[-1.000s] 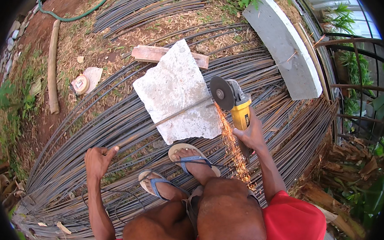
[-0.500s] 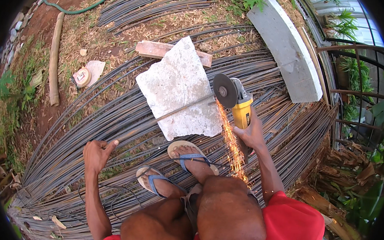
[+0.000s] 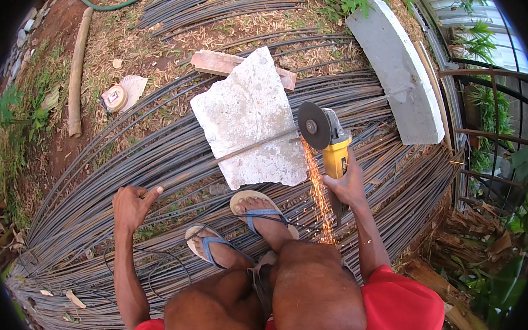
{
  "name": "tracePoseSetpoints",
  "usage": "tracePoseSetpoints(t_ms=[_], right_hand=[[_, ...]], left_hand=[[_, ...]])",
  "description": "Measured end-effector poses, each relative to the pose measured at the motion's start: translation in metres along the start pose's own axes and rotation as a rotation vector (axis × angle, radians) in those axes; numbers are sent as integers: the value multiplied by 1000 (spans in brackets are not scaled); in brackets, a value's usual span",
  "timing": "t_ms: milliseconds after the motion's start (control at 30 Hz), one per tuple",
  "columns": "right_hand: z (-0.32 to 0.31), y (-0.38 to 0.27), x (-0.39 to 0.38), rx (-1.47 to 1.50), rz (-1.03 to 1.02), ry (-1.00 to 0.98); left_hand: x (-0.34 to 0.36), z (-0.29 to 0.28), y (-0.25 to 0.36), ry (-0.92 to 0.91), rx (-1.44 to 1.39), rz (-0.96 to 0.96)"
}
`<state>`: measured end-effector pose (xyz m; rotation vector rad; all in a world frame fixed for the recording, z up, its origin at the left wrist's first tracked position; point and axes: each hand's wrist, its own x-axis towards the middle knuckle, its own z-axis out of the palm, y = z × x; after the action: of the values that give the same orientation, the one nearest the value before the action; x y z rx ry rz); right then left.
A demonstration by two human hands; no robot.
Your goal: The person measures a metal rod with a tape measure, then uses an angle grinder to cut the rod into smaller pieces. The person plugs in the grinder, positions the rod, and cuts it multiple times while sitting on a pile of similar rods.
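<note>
My right hand (image 3: 346,181) is wrapped round the yellow body of an angle grinder (image 3: 337,157). Its dark disc (image 3: 315,126) meets the end of a steel rod (image 3: 256,145) at the right edge of a rough white stone slab (image 3: 252,113). Orange sparks (image 3: 318,192) stream from that contact down toward my legs. At the left, my left hand (image 3: 133,208) is closed on the same rod, thumb stretched along it. The rod lies slantwise across the slab. My fingers' undersides are hidden.
Many long steel bars (image 3: 124,174) cover the ground under my sandalled feet (image 3: 266,222). A reddish block (image 3: 216,62) sits behind the slab. A grey concrete piece (image 3: 397,70) lies far right, near a metal frame (image 3: 490,127). A dark cable (image 3: 168,256) runs by my feet.
The spark stream has become narrower and shorter, ending nearer the grinder. The whole view has shifted slightly; both hands keep their hold.
</note>
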<state>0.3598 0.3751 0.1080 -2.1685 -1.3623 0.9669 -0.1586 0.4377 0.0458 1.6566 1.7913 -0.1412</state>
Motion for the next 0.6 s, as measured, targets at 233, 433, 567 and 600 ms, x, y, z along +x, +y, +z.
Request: tracePoseSetpoints(t_ms=[233,433,567,600], right_hand=[[2,0,7,29,-47,1],[2,5,-4,-58,6,1],[3,3,-2,-22,-62,20],[4,2,0,-35,-63,28]], left_hand=[[-1,1,-2,57,-33,65],[-2,-3,2,-20,-49,0],[-2,-3,2,-36,-50,-9],[0,-3,2,-29,-47,-1]])
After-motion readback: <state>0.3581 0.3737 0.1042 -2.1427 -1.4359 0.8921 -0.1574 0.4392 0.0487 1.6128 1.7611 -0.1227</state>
